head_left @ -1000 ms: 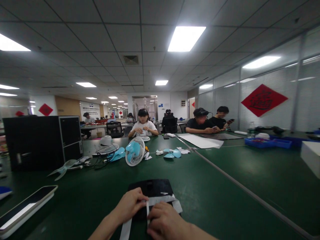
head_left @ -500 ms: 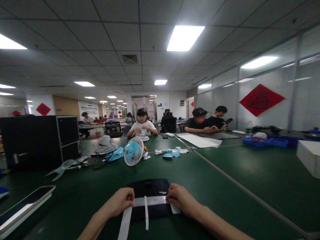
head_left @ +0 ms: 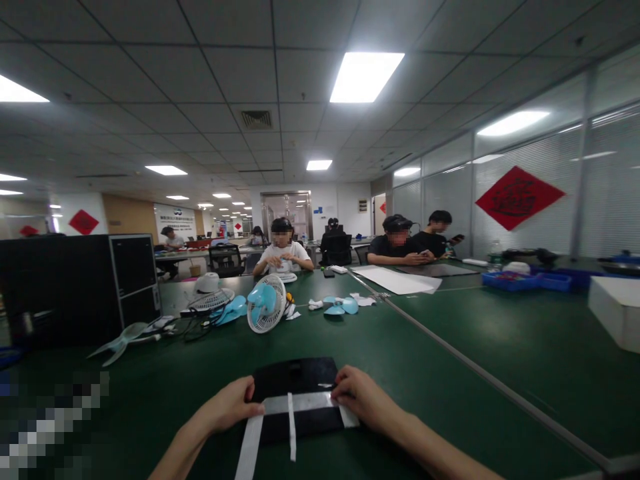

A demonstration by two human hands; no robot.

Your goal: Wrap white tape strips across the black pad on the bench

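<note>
A flat black panel (head_left: 295,427) lies on the green table in front of me. A whitish tape strip (head_left: 303,403) runs across it, with a narrow white strip (head_left: 292,437) crossing it lengthwise. Another white strip (head_left: 250,447) hangs from the left side toward me, and a short one (head_left: 349,417) sits at the right edge. My left hand (head_left: 233,403) is closed at the panel's left edge, its thumb on the cross strip's left end and its fingers curled. My right hand (head_left: 357,393) pinches the cross strip's right end, partly hiding it.
Farther back are a white fan head with blue blades (head_left: 267,305), loose blue fan blades (head_left: 341,306) and cables (head_left: 197,327). A black computer case (head_left: 135,277) stands at left. White sheet (head_left: 400,279), blue trays (head_left: 513,280) and a white box (head_left: 617,310) lie right. Co-workers sit beyond.
My left hand has shifted slightly left, and its thumb now reaches out along the strip, apart from the curled fingers. My right hand stays at the strip's right end.
</note>
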